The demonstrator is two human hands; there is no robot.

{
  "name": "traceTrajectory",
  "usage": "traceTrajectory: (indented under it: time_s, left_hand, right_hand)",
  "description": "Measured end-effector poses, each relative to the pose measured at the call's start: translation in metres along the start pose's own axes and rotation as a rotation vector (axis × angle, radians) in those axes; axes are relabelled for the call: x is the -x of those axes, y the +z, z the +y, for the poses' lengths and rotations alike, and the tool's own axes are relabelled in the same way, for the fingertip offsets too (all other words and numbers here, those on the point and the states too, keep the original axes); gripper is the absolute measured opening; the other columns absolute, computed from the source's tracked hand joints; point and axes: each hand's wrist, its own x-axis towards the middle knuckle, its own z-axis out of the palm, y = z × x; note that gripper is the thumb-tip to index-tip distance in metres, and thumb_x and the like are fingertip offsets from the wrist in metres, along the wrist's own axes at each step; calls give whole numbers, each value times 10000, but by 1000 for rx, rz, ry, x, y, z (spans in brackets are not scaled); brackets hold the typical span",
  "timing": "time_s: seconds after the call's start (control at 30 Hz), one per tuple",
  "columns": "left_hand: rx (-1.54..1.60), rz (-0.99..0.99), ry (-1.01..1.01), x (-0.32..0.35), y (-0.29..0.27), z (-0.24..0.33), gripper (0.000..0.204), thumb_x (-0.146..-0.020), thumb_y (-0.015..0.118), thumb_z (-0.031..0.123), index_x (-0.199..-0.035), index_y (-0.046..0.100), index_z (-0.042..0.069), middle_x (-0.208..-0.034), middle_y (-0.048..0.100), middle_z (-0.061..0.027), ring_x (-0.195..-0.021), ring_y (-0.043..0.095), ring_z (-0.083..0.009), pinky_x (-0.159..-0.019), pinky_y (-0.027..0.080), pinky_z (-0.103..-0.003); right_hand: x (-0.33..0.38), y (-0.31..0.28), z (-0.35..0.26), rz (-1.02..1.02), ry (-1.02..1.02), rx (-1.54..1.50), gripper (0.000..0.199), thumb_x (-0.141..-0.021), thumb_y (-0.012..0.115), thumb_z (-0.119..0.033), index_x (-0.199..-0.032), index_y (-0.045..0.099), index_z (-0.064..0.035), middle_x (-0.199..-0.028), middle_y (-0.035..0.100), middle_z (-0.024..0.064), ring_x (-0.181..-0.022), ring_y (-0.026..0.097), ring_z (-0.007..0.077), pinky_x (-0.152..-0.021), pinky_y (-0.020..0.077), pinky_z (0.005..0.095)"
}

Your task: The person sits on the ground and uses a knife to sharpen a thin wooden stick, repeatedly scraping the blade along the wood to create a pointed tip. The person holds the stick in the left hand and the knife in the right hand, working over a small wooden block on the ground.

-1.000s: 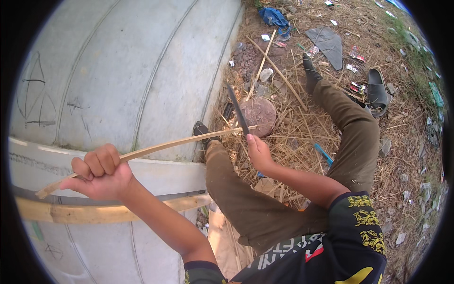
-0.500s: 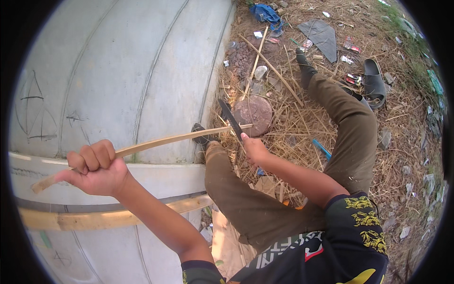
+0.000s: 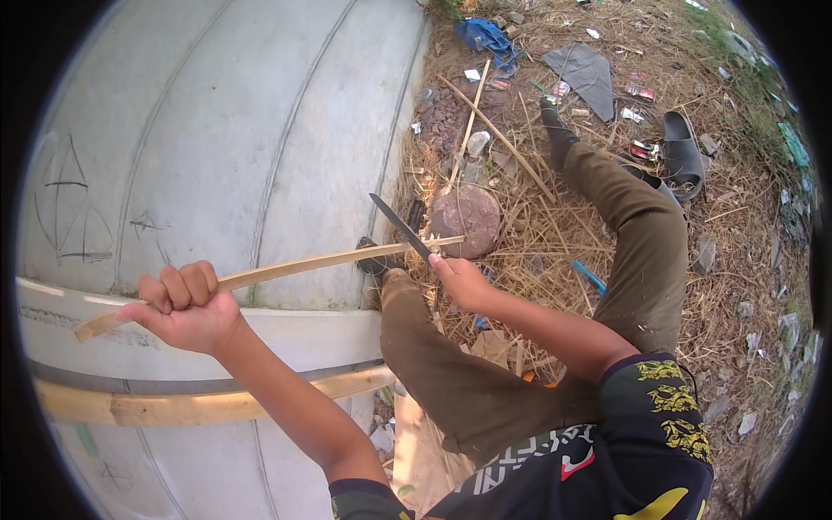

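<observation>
My left hand (image 3: 191,308) is wrapped around a long bamboo strip (image 3: 316,262) near its left end, the thumb lying along it. The strip slants rightward across my left shin, and its pale far tip lies over a round brown block (image 3: 472,221) on the ground. My right hand (image 3: 459,281) grips a dark-bladed knife (image 3: 397,221), its handle hidden in the fingers. The blade crosses the strip near its far end and points up and left. I cannot tell whether its edge is cutting into the strip.
A pale panelled wall (image 3: 303,113) rises on the left. A thick bamboo pole (image 3: 199,407) lies along its lower ledge. Thin sticks (image 3: 503,139), straw and litter cover the ground. Grey slip-on shoes (image 3: 683,156) lie beyond my right leg, and a blue plastic bag (image 3: 487,39) at the back.
The knife has shifted left along the strip, its blade tilting further left. My left hand and the strip have moved slightly right.
</observation>
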Motion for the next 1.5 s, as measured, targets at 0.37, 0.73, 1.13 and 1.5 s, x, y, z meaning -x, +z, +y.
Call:
traceTrajectory:
  time_s: [0.37, 0.73, 1.13, 1.5]
  left_hand:
    - [-23, 34, 11, 5, 6, 1, 610, -968, 460, 654, -669, 180, 202, -536, 116, 63, -487, 36, -93, -465, 54, -294]
    - [52, 73, 32, 11, 1, 3, 606, -984, 438, 644, -666, 177, 199, -509, 126, 62, -458, 35, -85, -430, 41, -279]
    - [-31, 135, 55, 12, -2, 0, 604, -978, 410, 667, -663, 207, 194, -522, 155, 55, -467, 65, -87, -441, 69, -270]
    - [-3, 63, -23, 10, -13, 6, 602, -950, 478, 660, -676, 230, 185, -559, 157, 53, -501, 67, -102, -475, 90, -290]
  right_hand:
    - [21, 1, -3, -48, 15, 234, 499, -1053, 429, -427, -903, 539, 36, -668, 591, 200, -614, 594, 361, -608, 446, 438]
    - [-10, 8, 47, 95, 362, 57, 631, -1030, 418, -520, -946, 613, 74, -756, 636, 245, -700, 663, 368, -679, 499, 460]
    - [-2, -13, -55, 153, -93, -43, 575, -1032, 456, -483, -840, 595, 42, -684, 586, 184, -604, 541, 285, -633, 453, 428]
    - [-8, -24, -43, 100, 204, -155, 516, -1052, 424, -452, -848, 540, 7, -637, 540, 111, -586, 519, 202, -581, 437, 392]
